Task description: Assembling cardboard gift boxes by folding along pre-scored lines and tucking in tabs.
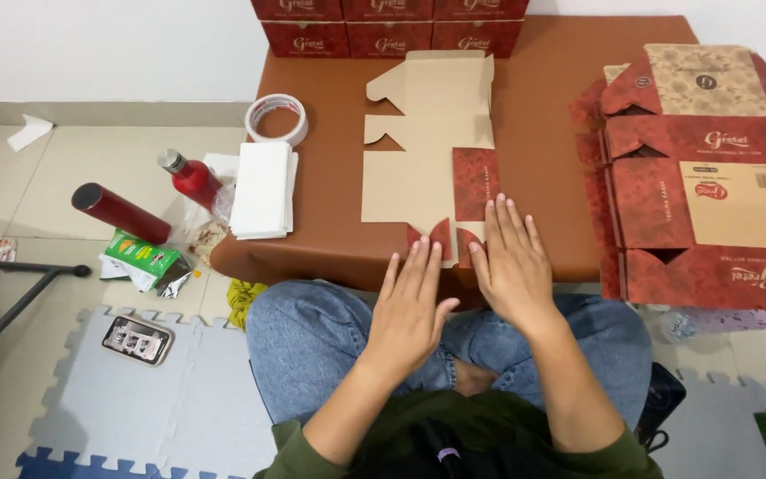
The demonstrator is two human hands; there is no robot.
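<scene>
Both hands, left hand (410, 306) and right hand (511, 262), fingers spread flat holding nothing, press unfolded carton (427, 151); uneven pressure could crease flaps crooked.

Bare brown bench (543, 133) is seen between the flat box blank (427, 146) and the stack of flat red boxes (702, 177) on the right: open lane there. A second open strip is left between the blank and the tape roll (277, 118) with the white paper stack (261, 189) beside it. Far edge is blocked by a row of red boxes (389, 25) against the wall. Left of the bench, floor access is cluttered by a red bottle (190, 177), a dark red cylinder (121, 213), green packets (141, 255) and a phone (137, 340). Near edge is taken up by both hands, left hand (410, 310) and right hand (511, 266), flat side by side.
</scene>
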